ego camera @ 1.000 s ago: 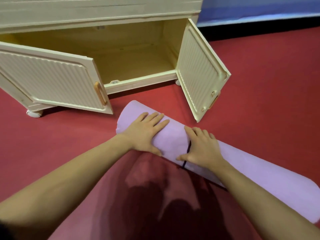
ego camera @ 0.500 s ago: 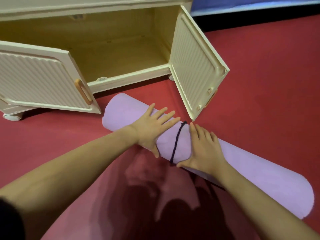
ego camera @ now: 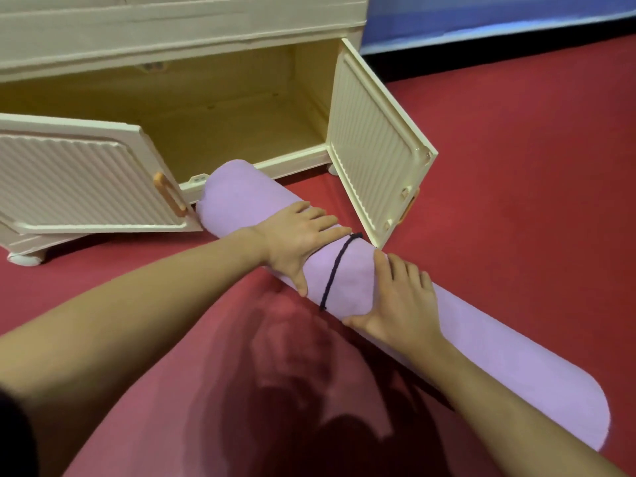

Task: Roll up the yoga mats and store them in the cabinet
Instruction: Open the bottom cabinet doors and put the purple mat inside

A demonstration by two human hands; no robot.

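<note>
At far left we note the cabinet's left door (ego camera: 86, 180) standing open, with an orange handle (ego camera: 170, 194) at its free edge. Behind it the cream cabinet (ego camera: 172, 32) shows a bare wooden interior. We find the rolled lilac yoga mat (ego camera: 481, 352) lying on the red floor (ego camera: 533, 166) outside the cabinet, set diagonally, its far end just in front of the cabinet's lower rail and its near end at lower right. Our left hand (ego camera: 297, 241) rests flat on the roll, fingers straight, grasping nothing. A dark cord (ego camera: 335, 270) encircles the mat between our hands. Our right hand (ego camera: 395, 301) lies over the roll with fingers extended and thumb spread at its near side, likewise released. At right the other door (ego camera: 375, 146) stands open, its lower corner close to the mat.
</note>
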